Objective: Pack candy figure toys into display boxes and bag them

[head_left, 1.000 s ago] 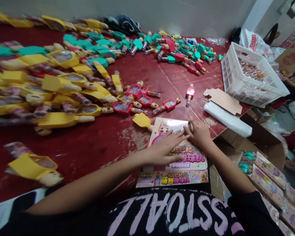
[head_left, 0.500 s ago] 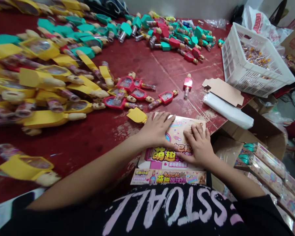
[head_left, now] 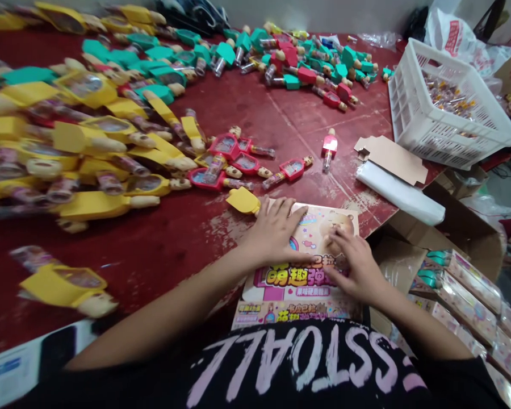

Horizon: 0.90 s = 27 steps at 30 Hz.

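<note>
A printed cardboard display box (head_left: 310, 227) with a cartoon bear and bright lettering lies at the table's front edge, against my shirt. My left hand (head_left: 276, 230) rests spread on its left part, fingers stretched toward the far edge. Over the right part is my right hand (head_left: 354, 262), fingers apart and slightly bent; whether every fingertip touches the card I cannot tell. Just beyond my left fingers lies a yellow toy (head_left: 242, 201), partly hidden by the hand. A red toy (head_left: 292, 167) with a clear window and a candy tube lies farther back.
Yellow toys (head_left: 89, 139) are heaped on the left of the red table (head_left: 298, 105), green toys (head_left: 225, 52) along the back. A white crate (head_left: 451, 130) stands at right, near a plastic roll (head_left: 400, 192) and flat cardboard (head_left: 392, 159). Packed boxes (head_left: 472, 278) fill a carton below.
My right hand has lifted somewhat and shifted, uncovering the printed bear. My left hand stays spread on the box. The whole view has shifted slightly.
</note>
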Each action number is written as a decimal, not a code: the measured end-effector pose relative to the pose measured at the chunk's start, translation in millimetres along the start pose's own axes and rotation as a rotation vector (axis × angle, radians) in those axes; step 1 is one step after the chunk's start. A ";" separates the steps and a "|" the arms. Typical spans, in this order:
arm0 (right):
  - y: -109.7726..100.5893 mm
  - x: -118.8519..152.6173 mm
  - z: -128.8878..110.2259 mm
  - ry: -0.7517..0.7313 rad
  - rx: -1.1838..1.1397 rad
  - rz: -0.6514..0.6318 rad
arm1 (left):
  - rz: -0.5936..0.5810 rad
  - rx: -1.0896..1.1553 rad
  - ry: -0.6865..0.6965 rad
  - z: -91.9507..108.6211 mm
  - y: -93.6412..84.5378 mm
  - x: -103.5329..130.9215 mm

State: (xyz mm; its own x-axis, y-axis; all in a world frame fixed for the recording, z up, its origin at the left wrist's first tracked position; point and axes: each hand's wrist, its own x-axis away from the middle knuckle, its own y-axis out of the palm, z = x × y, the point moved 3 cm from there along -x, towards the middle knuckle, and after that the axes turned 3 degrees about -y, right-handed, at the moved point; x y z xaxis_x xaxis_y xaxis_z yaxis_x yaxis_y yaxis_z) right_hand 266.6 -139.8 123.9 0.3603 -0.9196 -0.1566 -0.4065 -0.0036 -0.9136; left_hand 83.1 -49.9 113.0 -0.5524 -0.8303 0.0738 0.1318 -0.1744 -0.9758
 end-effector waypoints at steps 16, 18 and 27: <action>4.2 -101.7 47.9 0.181 0.202 -0.349 | 0.065 0.031 -0.204 -9.5 -6.2 -17.7; 5.3 -101.9 44.6 0.146 0.202 -0.361 | 0.066 0.059 -0.246 -6.5 -4.8 -10.6; 3.6 -85.1 29.8 0.157 0.218 -0.251 | 0.021 0.121 -0.030 -23.2 -1.9 4.9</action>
State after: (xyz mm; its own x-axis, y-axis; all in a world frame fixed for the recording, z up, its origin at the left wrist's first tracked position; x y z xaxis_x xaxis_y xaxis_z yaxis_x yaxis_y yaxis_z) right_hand 259.5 -49.8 122.8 0.2861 -0.9498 0.1266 -0.1276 -0.1687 -0.9774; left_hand 61.0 -41.4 110.4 -0.5235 -0.8498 0.0617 0.2425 -0.2181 -0.9453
